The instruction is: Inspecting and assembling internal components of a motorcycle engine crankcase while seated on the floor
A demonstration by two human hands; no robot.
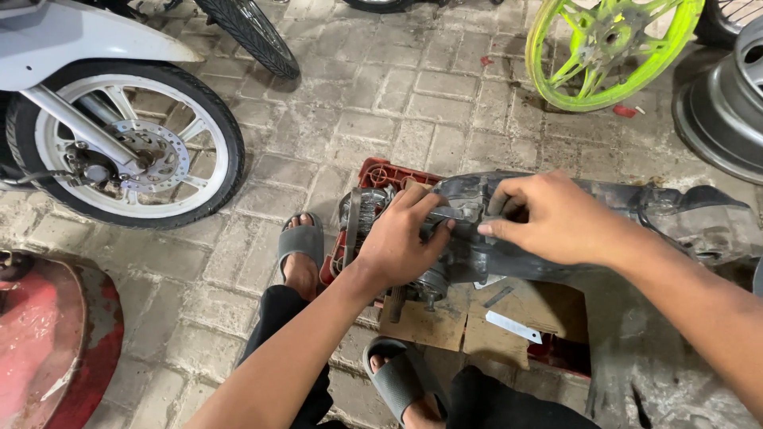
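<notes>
Nearest the camera, two feet in grey sandals (301,242) rest on the paving, with dark trouser legs rising from the lower edge. A flat piece of cardboard (433,324) lies just past the right foot, and a pale strip (513,326) rests on it.

Above the cardboard sits the engine case (556,238), a long grey, grimy casting that runs from the middle out to the right edge. Its left end rests over a red crate (380,174), whose corner shows behind it.

The left hand (401,242) lies on the left end of the case, fingers curled narrow around a small dark part there; what exactly they pinch cannot be told. The right hand (548,218) comes in from the right and rests on top of the case, thumb and forefinger drawn close together on a part at its upper edge, just beside the left hand's fingertips. The two hands almost touch.

At the lower left edge a red, rusted, rounded panel (48,342) lies well apart from the feet. The brick floor (381,95) between the crate and the far things is open.

Farther left stands a motorbike wheel (127,147), white-spoked with a brake disc, under a white fender. A second tyre (250,32) crosses the top edge. At the far right a bright green rim (612,48) lies flat, with a grey steel rim (727,103) beside it at the frame's edge.
</notes>
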